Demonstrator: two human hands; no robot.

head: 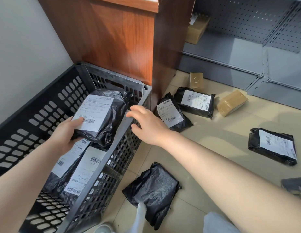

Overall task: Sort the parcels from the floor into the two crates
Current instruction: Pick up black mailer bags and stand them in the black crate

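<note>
Fingers (77, 122) of the left hand (65, 135) clamp the near end of a black parcel (102, 118), thumb pressed on its white shipping label (94, 111), the other digits curled beneath. This parcel is held inside the black perforated crate (45, 111), above two more labelled black parcels (82, 167) lying on the crate bottom. Labels carry barcodes and fine printed lines; the text is too small to read.

Fingers (131, 111) of the right hand (146, 125) are spread wide and hold nothing; they hover at the crate's right rim, whether touching it cannot be told.

Floor (230, 148), right of the crate: two black parcels with barcode labels, one (171, 113) just beside the wooden cabinet (121, 39) and overlapped at its far edge by the other (195, 101); a third labelled black parcel (272, 145) lies well apart to the right; an unlabelled black parcel (153, 190) lies near the crate's near corner. Two brown cardboard boxes rest further back, one upright (197, 81) and one tilted (232, 102). A further brown box (197, 31) sits on the grey metal shelf (247, 47). A grey object (294, 185), partly cut off, shows at the right edge; whether it is the second crate cannot be told.
</note>
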